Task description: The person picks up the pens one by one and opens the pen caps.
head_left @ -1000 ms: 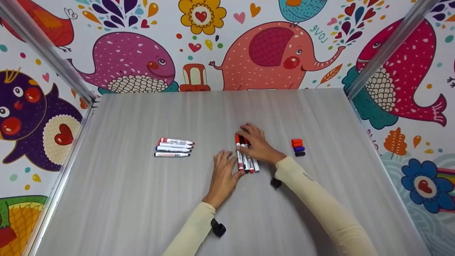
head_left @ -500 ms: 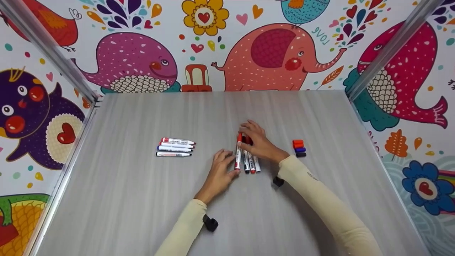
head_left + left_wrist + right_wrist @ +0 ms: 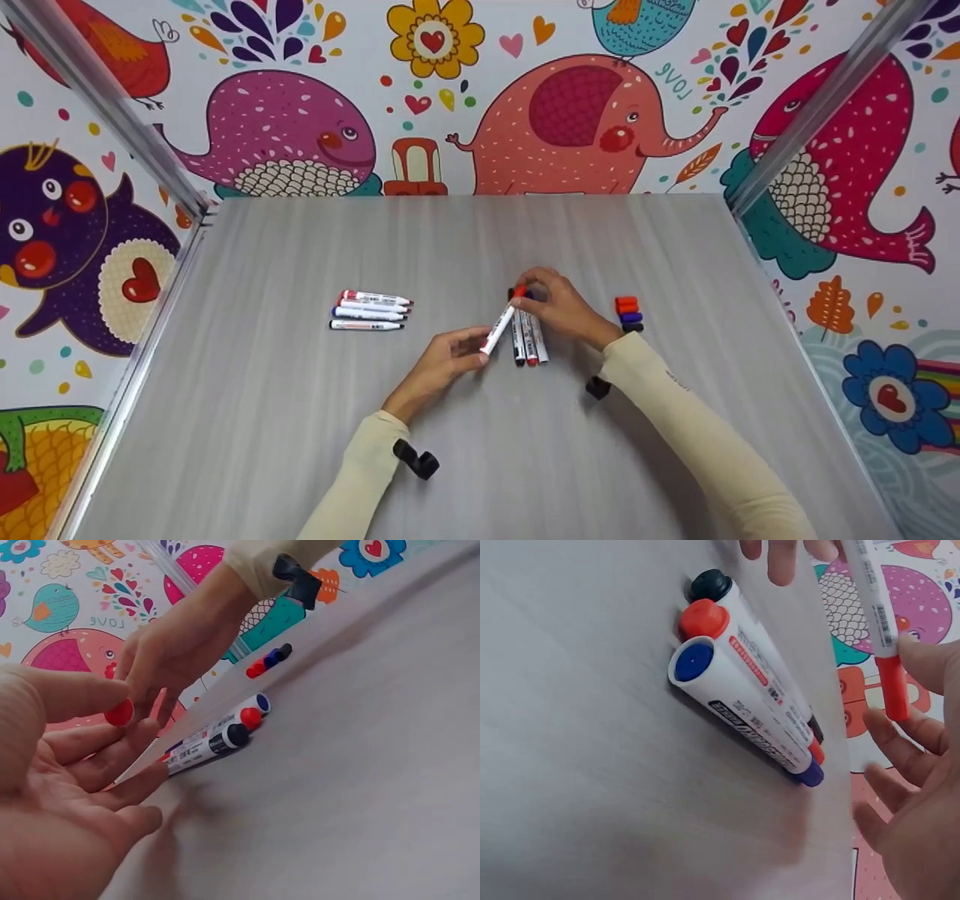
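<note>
A white marker with a red cap is held slanted above the table between both hands. My left hand pinches its lower end between thumb and fingers; that red end plug shows in the left wrist view. My right hand holds the capped end, its thumb by the red cap in the right wrist view. Just beneath lie three capped markers side by side: a black one, a red one and a blue one. My right hand partly covers their caps in the head view.
Left on the table lies a row of several uncapped markers, tips pointing right. To the right sits a small group of loose caps, red, blue and black. Patterned walls border the table.
The red-capped marker has been moved left, away from the row, then lifted and tilted. My left hand has shifted left and turned, now gripping its lower end.
</note>
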